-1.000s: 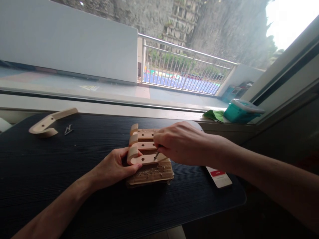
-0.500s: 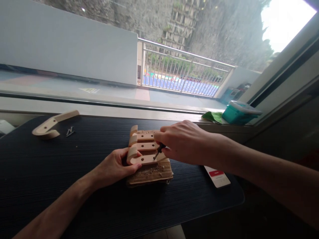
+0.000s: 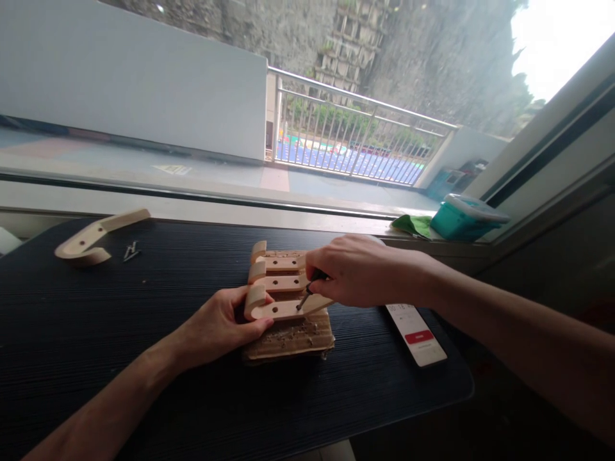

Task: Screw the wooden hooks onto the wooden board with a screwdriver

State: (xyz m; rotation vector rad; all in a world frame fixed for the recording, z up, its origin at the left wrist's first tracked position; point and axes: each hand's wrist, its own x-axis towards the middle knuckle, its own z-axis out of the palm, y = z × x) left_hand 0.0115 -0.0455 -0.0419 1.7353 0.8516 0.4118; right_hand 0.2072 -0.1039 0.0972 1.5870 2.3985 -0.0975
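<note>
Left hand [image 3: 228, 317]: thumb and fingers clamped on the near wooden hook [image 3: 287, 311], which lies on a corrugated cardboard block [image 3: 291, 339], mid-table. Right hand [image 3: 346, 269]: fingers closed round a screwdriver [image 3: 308, 290], tip at that hook's right hole. Two further hooks [image 3: 284, 283]: on the block, beyond. Far left: loose wooden hook [image 3: 91, 239], screws [image 3: 131, 251] beside it. Right: smartphone [image 3: 419, 342], screen lit.

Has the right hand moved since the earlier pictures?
Yes. Judged against the phone, the right hand has shifted slightly up in the view, uncovering more of that phone.
</note>
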